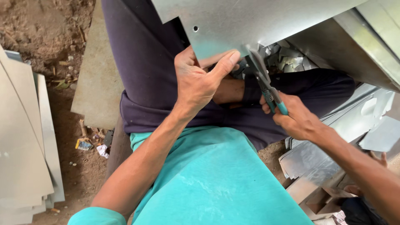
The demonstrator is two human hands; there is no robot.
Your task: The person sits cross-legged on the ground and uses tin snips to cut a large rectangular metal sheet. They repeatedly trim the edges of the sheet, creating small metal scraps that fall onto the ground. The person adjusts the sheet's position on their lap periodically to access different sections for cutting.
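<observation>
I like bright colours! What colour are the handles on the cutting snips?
Teal, on the snips' handles in the right hand, head view.

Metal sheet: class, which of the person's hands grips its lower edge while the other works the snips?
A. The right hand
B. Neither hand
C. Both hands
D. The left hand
D. The left hand pinches the metal sheet at its lower edge, thumb on top, while the right hand holds the teal-handled snips with blades at the sheet.
</observation>
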